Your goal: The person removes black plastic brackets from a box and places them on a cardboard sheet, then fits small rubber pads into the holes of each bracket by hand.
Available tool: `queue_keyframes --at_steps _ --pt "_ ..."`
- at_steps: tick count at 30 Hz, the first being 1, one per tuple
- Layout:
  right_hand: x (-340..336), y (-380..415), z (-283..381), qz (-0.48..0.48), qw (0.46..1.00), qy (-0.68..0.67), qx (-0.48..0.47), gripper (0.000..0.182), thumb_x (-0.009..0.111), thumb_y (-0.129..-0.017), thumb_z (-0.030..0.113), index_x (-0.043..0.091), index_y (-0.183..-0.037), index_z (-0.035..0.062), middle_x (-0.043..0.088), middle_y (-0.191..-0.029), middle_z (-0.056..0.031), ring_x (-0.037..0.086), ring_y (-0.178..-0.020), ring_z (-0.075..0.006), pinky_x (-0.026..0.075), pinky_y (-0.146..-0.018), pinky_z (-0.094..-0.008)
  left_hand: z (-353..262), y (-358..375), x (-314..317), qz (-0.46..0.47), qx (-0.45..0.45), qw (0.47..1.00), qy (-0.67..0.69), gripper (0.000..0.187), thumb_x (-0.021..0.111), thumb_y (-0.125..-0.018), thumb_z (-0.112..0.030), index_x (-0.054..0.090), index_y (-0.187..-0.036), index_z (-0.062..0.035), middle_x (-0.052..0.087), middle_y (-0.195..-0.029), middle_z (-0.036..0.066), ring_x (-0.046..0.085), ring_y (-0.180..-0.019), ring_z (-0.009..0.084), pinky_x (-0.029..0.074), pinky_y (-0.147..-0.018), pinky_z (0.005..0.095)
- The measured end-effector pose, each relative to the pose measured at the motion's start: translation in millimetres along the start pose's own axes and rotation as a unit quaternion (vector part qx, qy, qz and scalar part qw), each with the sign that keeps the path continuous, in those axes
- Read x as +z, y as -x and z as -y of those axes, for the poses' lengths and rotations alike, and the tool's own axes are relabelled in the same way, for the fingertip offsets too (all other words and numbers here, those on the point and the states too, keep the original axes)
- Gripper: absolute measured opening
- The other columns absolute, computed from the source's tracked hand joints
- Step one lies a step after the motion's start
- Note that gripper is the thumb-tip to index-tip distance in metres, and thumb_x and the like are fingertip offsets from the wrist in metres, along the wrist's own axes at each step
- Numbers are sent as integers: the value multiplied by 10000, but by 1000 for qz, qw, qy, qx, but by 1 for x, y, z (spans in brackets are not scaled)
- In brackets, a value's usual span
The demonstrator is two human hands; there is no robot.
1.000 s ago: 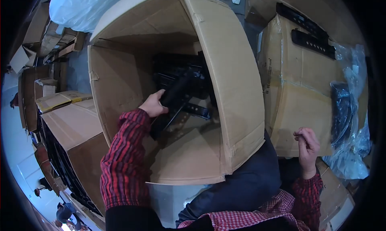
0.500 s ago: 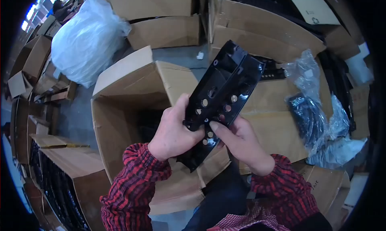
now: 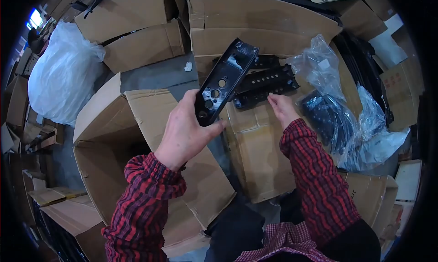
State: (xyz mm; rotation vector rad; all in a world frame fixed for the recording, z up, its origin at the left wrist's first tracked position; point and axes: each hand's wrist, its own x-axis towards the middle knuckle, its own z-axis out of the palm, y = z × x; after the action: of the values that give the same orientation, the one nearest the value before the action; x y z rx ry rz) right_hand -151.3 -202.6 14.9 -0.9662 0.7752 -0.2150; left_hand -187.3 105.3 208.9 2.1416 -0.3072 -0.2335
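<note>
My left hand [image 3: 185, 127] grips the lower end of a black perforated metal bracket [image 3: 232, 72], a channel with round holes, tilted up above the boxes. My right hand [image 3: 284, 110] is closed, its fingertips pinched at the near edge of another black perforated bracket [image 3: 256, 94]. That second bracket lies on a closed cardboard box [image 3: 262, 157], against a further black piece with holes behind it. Beneath my left hand stands an open cardboard box [image 3: 98, 170] with a dark interior.
Clear plastic wrap [image 3: 319, 65] and a plastic-wrapped dark bundle [image 3: 326, 118] lie on the right. A big white plastic bag [image 3: 66, 75] sits at the far left. Large cartons [image 3: 260, 18] line the back. A carton of dark parts [image 3: 68, 216] stands at lower left.
The black metal held between both hands is now apart: one bracket stays in my left hand, another lies on the closed box at my right fingertips. The view has shifted right.
</note>
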Motion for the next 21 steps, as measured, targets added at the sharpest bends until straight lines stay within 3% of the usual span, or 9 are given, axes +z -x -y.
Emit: queue_keyframes --at_steps 5,8,10,12,13,15,17,19,21 --pt "-13 -11 29 133 966 208 73 160 568 -831 -42 524 -985 -28 527 -975 -106 573 -924 -217 547 -817 -317 -2 -8 13 30 2 999 20 609 743 -671 -168 467 -1167 53 607 -939 184 607 -876 285 474 -794 367" --pt "7 -23 32 136 949 270 89 157 570 -820 -42 521 -966 -13 520 -943 -92 584 -884 -215 558 -792 -316 3 -12 24 77 -17 997 12 681 773 -693 -206 441 -1238 32 595 -923 117 582 -834 186 482 -768 306" --pt "35 -1 40 170 901 382 116 236 534 -867 -5 511 -1100 -34 548 -892 -65 593 -841 -153 540 -797 -292 10 -10 29 43 -2 999 5 674 779 -682 -191 449 -1227 30 601 -918 134 593 -825 213 486 -769 320" --pt "50 17 35 122 858 498 24 243 510 -898 50 522 -1137 4 575 -866 -41 596 -779 -123 532 -714 -266 17 -6 34 25 17 999 -23 660 781 -675 -184 458 -1211 27 601 -925 144 600 -835 238 490 -770 331" --pt "41 15 33 194 855 476 -67 417 508 -910 139 454 -1316 59 613 -956 -42 580 -844 -115 516 -651 -264 19 -7 36 -4 49 998 -45 646 782 -669 -177 467 -1196 25 600 -932 154 607 -845 263 493 -772 342" --pt "44 68 50 327 919 218 27 452 533 -915 164 432 -1340 48 614 -999 -42 580 -901 -125 509 -730 -276 22 -9 39 -36 71 994 -77 637 778 -662 -166 466 -1184 22 596 -942 166 606 -862 290 495 -769 357" --pt "48 132 65 351 930 37 101 425 556 -923 208 470 -1295 22 614 -1035 -40 574 -933 -136 484 -801 -284 20 -11 49 -55 93 988 -108 627 774 -656 -155 465 -1172 19 591 -952 178 605 -879 318 497 -765 372" --pt "46 169 53 346 930 65 102 391 554 -928 226 497 -1250 11 613 -1043 -42 577 -939 -142 477 -812 -285 13 -16 59 -76 42 995 -45 643 755 -654 -119 429 -1191 16 556 -1015 204 582 -944 339 495 -761 394" --pt "55 187 46 337 924 180 26 364 540 -942 248 525 -1205 -4 613 -1051 -47 584 -947 -147 466 -827 -282 9 -17 75 -117 120 986 9 659 731 -656 -89 392 -1211 20 507 -1088 237 533 -1022 371 469 -821 406"
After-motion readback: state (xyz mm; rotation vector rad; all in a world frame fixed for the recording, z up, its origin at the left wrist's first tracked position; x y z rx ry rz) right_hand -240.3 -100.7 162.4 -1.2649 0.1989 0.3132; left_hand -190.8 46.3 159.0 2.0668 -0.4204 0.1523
